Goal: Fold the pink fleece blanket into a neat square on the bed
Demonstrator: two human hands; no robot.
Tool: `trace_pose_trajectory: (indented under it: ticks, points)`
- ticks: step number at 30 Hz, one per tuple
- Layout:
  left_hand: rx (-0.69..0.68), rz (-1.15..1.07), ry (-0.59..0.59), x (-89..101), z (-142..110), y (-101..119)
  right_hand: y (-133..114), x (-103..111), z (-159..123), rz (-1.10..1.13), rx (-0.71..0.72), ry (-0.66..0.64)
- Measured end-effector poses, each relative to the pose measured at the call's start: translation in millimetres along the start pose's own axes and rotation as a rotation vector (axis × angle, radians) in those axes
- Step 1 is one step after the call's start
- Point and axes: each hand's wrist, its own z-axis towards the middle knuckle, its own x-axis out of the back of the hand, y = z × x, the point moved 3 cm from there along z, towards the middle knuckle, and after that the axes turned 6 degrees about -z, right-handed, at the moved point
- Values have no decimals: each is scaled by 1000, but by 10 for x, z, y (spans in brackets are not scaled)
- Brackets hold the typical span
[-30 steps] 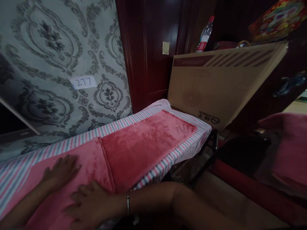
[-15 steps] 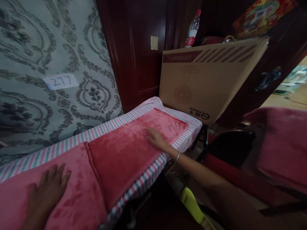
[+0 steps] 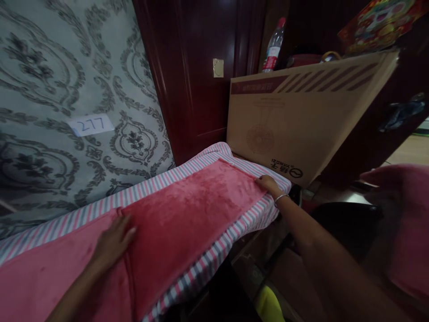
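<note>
A red plush cloth [image 3: 187, 210] lies spread over a pink, grey and white striped cover [image 3: 231, 228] on a long narrow board. My left hand [image 3: 114, 239] rests flat on the plush, its fingertips at a crease across the cloth. My right hand [image 3: 268, 183], a bangle at its wrist, lies on the far right corner of the plush, at the striped border. Whether its fingers pinch the cloth edge is not clear. Neither hand lifts anything.
Patterned wallpaper with a paper label reading 277 [image 3: 91, 124] runs behind the board. A large cardboard box [image 3: 301, 112] leans at the board's far end by a dark red door [image 3: 201, 67]. A plastic bottle [image 3: 273, 47] stands behind it. Pink fabric [image 3: 402, 214] lies at right.
My right hand slid from the near end along the plush to its far corner. My left hand shifted right to the crease. The view moved with my head.
</note>
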Motion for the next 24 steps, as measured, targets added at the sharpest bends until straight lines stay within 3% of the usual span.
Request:
trace_pose_trajectory:
  ticks: [2, 4, 7, 11, 17, 20, 24]
  points:
    - [-72, -50, -136, -226, 96, 450, 4, 9, 51, 55, -7, -36]
    - [-116, -96, -175, -424, 143, 809, 34, 27, 69, 137, -15, -74]
    - [-211, -160, -182, -654, 141, 1116, 92, 37, 50, 309, -31, -136]
    - [-259, -271, -160, -794, 92, 1161, 68, -24, -19, 597, -32, -168]
    - [-233, -520, -70, -766, 36, 1116, -25, -302, -312, 1041, 16, -96]
    - [-193, -827, 22, -717, 29, 1129, -52, -408, -459, 1198, 12, -88]
    - [45, -1478, 58, -693, 92, 1030, -274, -344, -469, 1127, 44, -48]
